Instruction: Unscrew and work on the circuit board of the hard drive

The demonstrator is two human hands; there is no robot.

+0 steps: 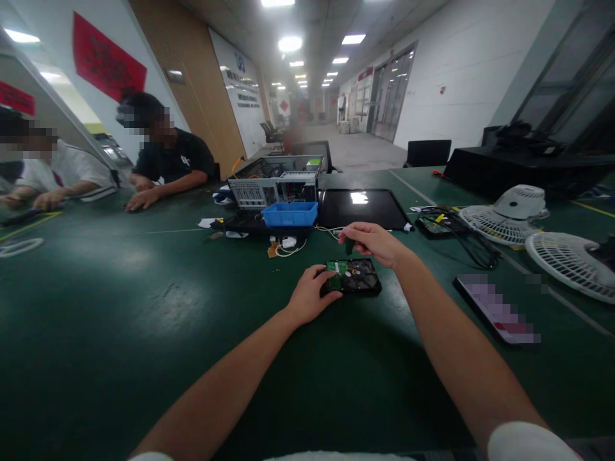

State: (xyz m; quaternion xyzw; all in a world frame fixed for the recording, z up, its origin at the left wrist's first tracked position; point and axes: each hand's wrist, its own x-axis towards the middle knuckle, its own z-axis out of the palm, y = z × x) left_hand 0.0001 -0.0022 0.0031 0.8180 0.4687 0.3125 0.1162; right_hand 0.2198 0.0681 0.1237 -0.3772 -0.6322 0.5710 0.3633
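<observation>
Beyond the hard drive (364, 282), a blue tray (291, 218) fronts a case (254, 194).

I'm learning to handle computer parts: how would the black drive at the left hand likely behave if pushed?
The black drive probably stays stiff: its outline looks boxy and straight-edged. Lying flat and low on the green table, it would likely slide rather than roll or tip. Its circuit board may be fragile, being exposed on top.
</observation>
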